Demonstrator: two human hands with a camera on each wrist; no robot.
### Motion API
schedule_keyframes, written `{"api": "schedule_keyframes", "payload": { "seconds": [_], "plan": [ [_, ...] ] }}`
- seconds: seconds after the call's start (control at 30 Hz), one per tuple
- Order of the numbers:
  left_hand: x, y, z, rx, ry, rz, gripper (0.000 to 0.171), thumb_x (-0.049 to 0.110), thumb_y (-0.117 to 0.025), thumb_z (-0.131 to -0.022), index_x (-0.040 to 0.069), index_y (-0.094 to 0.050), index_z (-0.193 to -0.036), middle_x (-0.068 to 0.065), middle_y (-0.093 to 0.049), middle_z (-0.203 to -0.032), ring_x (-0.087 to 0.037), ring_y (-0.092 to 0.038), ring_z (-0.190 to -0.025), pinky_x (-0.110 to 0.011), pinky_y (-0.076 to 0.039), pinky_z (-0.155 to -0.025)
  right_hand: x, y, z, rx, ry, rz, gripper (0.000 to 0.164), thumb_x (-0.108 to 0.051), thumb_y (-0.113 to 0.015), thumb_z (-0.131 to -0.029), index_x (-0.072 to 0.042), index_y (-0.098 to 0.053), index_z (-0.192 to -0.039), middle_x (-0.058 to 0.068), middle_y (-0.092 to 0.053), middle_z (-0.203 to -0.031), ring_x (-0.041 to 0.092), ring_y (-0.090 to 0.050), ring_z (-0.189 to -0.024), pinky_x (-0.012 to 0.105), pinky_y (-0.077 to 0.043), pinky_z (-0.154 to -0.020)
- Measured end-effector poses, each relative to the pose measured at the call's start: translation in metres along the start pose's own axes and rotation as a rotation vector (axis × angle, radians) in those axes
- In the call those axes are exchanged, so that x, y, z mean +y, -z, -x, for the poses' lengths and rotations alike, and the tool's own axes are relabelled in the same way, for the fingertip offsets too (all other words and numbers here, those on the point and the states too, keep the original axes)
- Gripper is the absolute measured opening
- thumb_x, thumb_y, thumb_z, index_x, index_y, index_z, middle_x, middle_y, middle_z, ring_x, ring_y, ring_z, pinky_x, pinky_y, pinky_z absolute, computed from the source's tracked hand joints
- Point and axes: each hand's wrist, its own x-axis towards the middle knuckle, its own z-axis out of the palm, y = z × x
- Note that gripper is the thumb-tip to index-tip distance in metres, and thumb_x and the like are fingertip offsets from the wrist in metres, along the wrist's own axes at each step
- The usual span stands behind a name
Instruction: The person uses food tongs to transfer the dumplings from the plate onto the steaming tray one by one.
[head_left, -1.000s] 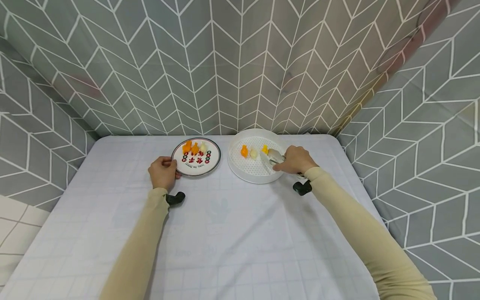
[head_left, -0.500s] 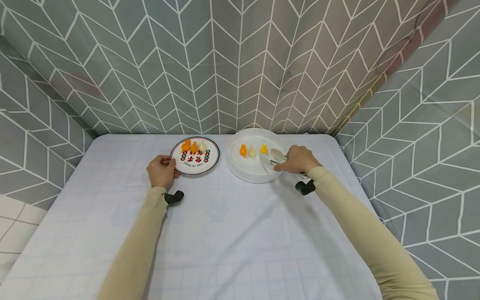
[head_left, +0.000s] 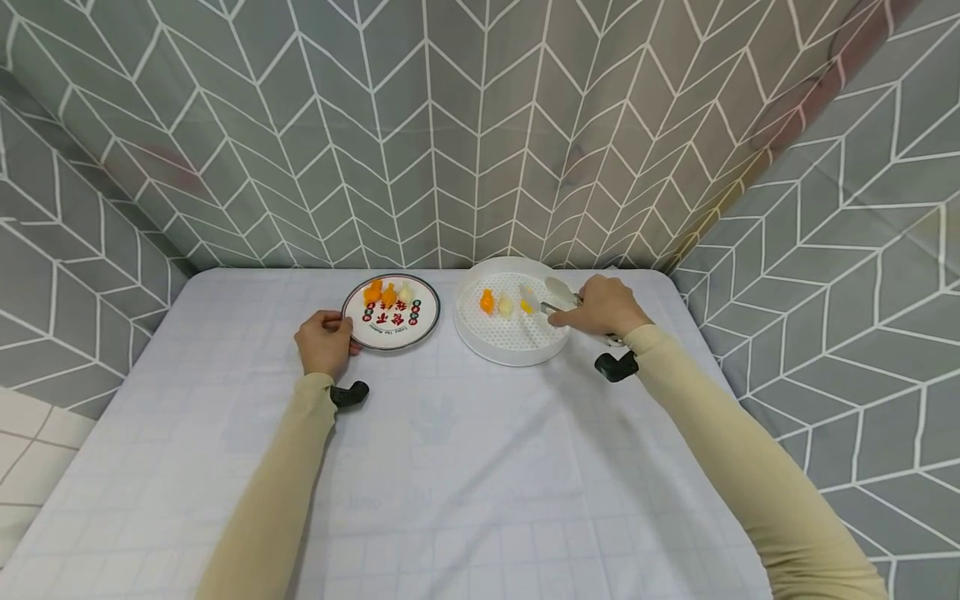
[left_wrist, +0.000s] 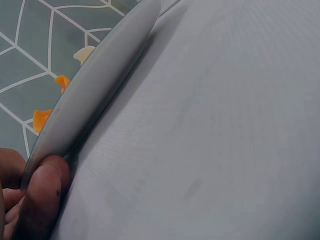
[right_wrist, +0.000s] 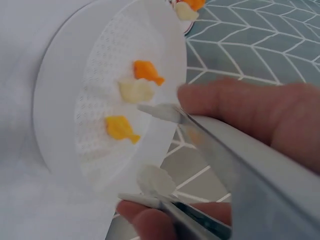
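My left hand (head_left: 324, 343) pinches the rim of a round white plate (head_left: 393, 337) with red lettering and a dark edge; in the left wrist view its thumb (left_wrist: 47, 182) presses the plate's underside. Two orange pieces (head_left: 388, 295) and a pale one (head_left: 407, 293) lie on the plate. My right hand (head_left: 609, 307) grips metal tongs (right_wrist: 215, 145), whose pale, spread tips hang over a white round tray (head_left: 510, 355) with a perforated bottom. Inside it sit an orange fish-shaped piece (right_wrist: 146, 71), a pale piece (right_wrist: 135, 91) and a yellow fish-shaped piece (right_wrist: 119, 128), the last nearest the tongs.
A white cloth (head_left: 450, 467) covers the table. Grey curtains (head_left: 450, 133) with a white zigzag pattern stand behind and on both sides. The plate and tray stand side by side near the table's back edge.
My right hand has shifted slightly back and to the right, and the tongs' tips now partly overlap the yellow piece in the head view. The left hand stays on the plate.
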Motion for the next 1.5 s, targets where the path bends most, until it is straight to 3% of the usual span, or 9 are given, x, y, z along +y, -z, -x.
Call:
{"api": "schedule_keyframes", "payload": {
  "seconds": [0.13, 0.23, 0.33, 0.47, 0.67, 0.87, 1.0, 1.37, 1.5],
  "plan": [
    [0.001, 0.001, 0.000, -0.006, 0.004, -0.003, 0.032, 0.016, -0.061, -0.108, -0.004, -0.062, -0.132, -0.021, -0.068, -0.109, -0.006, -0.064, -0.052, -0.022, -0.063, -0.053, -0.011, 0.000, 0.001, 0.045, -0.005, -0.043, 0.049, -0.054, -0.080, -0.084, -0.009, -0.063, -0.074, -0.001, -0.053, -0.064, 0.021, -0.059, -0.065, 0.027, -0.048, -0.052],
    [0.001, 0.001, 0.000, -0.009, 0.007, -0.007, 0.032, 0.016, -0.061, -0.108, -0.004, -0.061, -0.132, -0.022, -0.068, -0.110, -0.007, -0.065, -0.052, -0.022, -0.063, -0.053, -0.020, -0.003, -0.001, 0.084, 0.014, -0.083, 0.052, -0.054, -0.079, -0.086, -0.002, -0.072, -0.089, 0.003, -0.057, -0.071, 0.025, -0.059, -0.071, 0.028, -0.048, -0.054],
    [0.000, 0.002, 0.000, -0.008, 0.010, -0.009, 0.031, 0.016, -0.061, -0.108, -0.004, -0.062, -0.131, -0.021, -0.068, -0.110, -0.007, -0.065, -0.052, -0.022, -0.063, -0.054, -0.029, -0.010, -0.007, 0.134, 0.040, -0.118, 0.061, -0.055, -0.077, -0.088, 0.002, -0.076, -0.111, 0.010, -0.065, -0.087, 0.030, -0.059, -0.087, 0.033, -0.049, -0.063],
    [-0.002, 0.002, -0.001, -0.009, 0.012, 0.003, 0.031, 0.015, -0.061, -0.107, -0.005, -0.062, -0.131, -0.021, -0.067, -0.109, -0.007, -0.065, -0.052, -0.023, -0.064, -0.054, -0.044, -0.021, -0.014, 0.172, 0.073, -0.148, 0.066, -0.056, -0.074, -0.089, 0.000, -0.074, -0.124, 0.017, -0.072, -0.104, 0.035, -0.059, -0.104, 0.041, -0.051, -0.078],
    [-0.006, 0.002, -0.004, 0.008, -0.028, 0.030, 0.029, 0.012, -0.061, -0.106, -0.008, -0.063, -0.128, -0.022, -0.067, -0.104, -0.006, -0.063, -0.049, -0.023, -0.062, -0.049, -0.078, -0.045, -0.019, 0.168, 0.109, -0.210, 0.057, -0.058, -0.077, -0.088, -0.006, -0.076, -0.111, 0.009, -0.071, -0.094, 0.030, -0.061, -0.093, 0.039, -0.051, -0.072],
    [-0.004, 0.001, -0.004, 0.012, -0.054, 0.045, 0.029, 0.011, -0.061, -0.106, -0.008, -0.063, -0.127, -0.022, -0.067, -0.102, -0.005, -0.063, -0.048, -0.022, -0.061, -0.048, -0.109, -0.076, -0.022, 0.118, 0.164, -0.219, 0.049, -0.056, -0.078, -0.088, -0.008, -0.071, -0.094, 0.000, -0.052, -0.075, 0.023, -0.055, -0.081, 0.030, -0.040, -0.062],
    [-0.002, 0.000, -0.002, -0.004, -0.049, 0.058, 0.029, 0.010, -0.061, -0.105, -0.008, -0.063, -0.127, -0.023, -0.068, -0.104, -0.007, -0.064, -0.049, -0.024, -0.062, -0.048, -0.122, -0.092, -0.024, 0.087, 0.179, -0.218, 0.050, -0.054, -0.079, -0.088, -0.006, -0.074, -0.102, -0.002, -0.049, -0.076, 0.023, -0.054, -0.082, 0.029, -0.037, -0.061],
    [-0.005, 0.001, -0.004, -0.004, -0.050, 0.028, 0.029, 0.011, -0.061, -0.106, -0.007, -0.063, -0.128, -0.023, -0.068, -0.105, -0.008, -0.065, -0.049, -0.025, -0.062, -0.049, -0.144, -0.103, -0.027, 0.075, 0.216, -0.240, 0.052, -0.046, -0.084, -0.087, 0.001, -0.077, -0.111, -0.003, -0.038, -0.064, 0.018, -0.043, -0.068, 0.029, -0.030, -0.061],
    [-0.005, 0.001, -0.004, -0.005, -0.042, 0.024, 0.030, 0.012, -0.061, -0.106, -0.007, -0.063, -0.129, -0.022, -0.068, -0.106, -0.010, -0.065, -0.051, -0.025, -0.063, -0.050, -0.147, -0.105, -0.030, 0.074, 0.222, -0.233, 0.045, -0.043, -0.084, -0.087, -0.001, -0.077, -0.101, -0.004, -0.037, -0.062, 0.019, -0.044, -0.067, 0.028, -0.030, -0.059]
  ]
}}
